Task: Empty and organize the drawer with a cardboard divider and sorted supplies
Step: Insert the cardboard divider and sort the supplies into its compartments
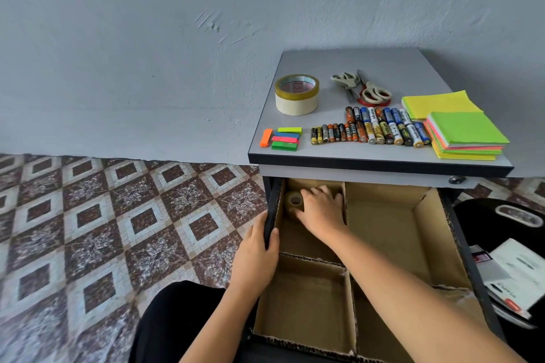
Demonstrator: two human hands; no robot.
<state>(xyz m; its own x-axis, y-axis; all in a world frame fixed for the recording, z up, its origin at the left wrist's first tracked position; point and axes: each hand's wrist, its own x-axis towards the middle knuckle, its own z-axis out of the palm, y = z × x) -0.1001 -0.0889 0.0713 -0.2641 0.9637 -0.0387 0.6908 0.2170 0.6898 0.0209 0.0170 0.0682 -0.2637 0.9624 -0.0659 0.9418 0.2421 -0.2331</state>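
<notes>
The drawer (269, 215) stands pulled out below both arms, and the cardboard divider (351, 289) already sits inside it and splits it into compartments. So I judge that the emptying and the fitting of the divider are done, and the putting back of supplies is only at its beginning.

The right hand (321, 209) reaches into the far left compartment. Its thumb and fingers curl round the side of a small roll (294, 202) of brownish tape, which rests on the cardboard there, close to the left wall. It seems to be the first thing placed. The other compartments, nearer than the right hand and to its right, show only bare cardboard.

The left hand (256, 256) grips the left wall of the drawer, thumb over the edge and fingers outside, just beside the right wrist; probably it holds the drawer steady.

Almost all the supplies wait on the cabinet top (413, 68), beyond both hands. Straight beyond the right hand are two stacked tape rolls (297, 94) and the colour flags (284, 138). Further to the right of it lie the scissors (365, 88), a long row of batteries (374, 130) and the paper notes (460, 127) in two piles. They look sorted by kind already. What is left, in my judgement, is to move each group into its own compartment and then close the drawer.

To the right of the drawer, well apart from the hands, a dark bag (501, 224) and some papers (513, 277) lie on the floor.
</notes>
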